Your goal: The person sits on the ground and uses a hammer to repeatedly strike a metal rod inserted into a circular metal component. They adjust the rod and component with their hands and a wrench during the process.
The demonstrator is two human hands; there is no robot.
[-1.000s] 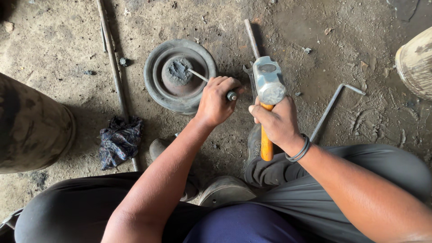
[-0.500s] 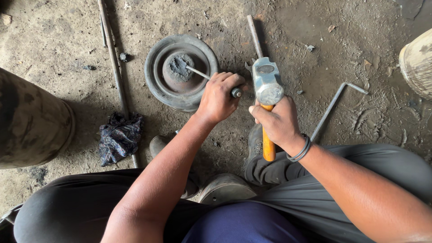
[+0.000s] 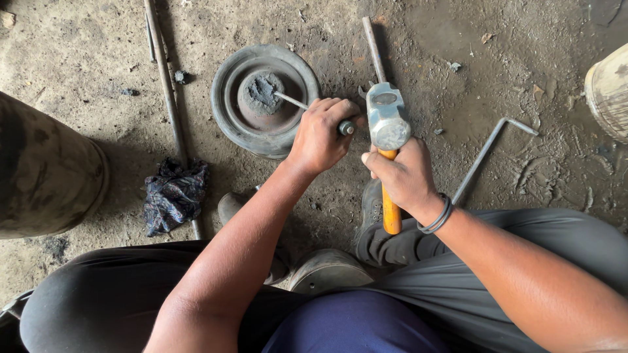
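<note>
Dirty floor (image 3: 497, 59), round wheel (image 3: 265, 98) in the middle — left hand (image 3: 320, 137) gripping a screwdriver (image 3: 307, 108) poking into it, right hand (image 3: 405, 176) beside it gripping a hammer (image 3: 387, 131).

Bare forearms, 2 dark bangles (image 3: 437, 219) on the right wrist, grey trousers (image 3: 562, 242) (dusty), navy shirt (image 3: 353, 327).

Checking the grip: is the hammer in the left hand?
No, the right hand grips the hammer; the left hand holds a thin rod tool.

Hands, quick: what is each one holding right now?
Left hand: closed around a thin metal tool whose tip reaches into the round metal wheel.
Right hand: closed around the orange-handled hammer.
</note>
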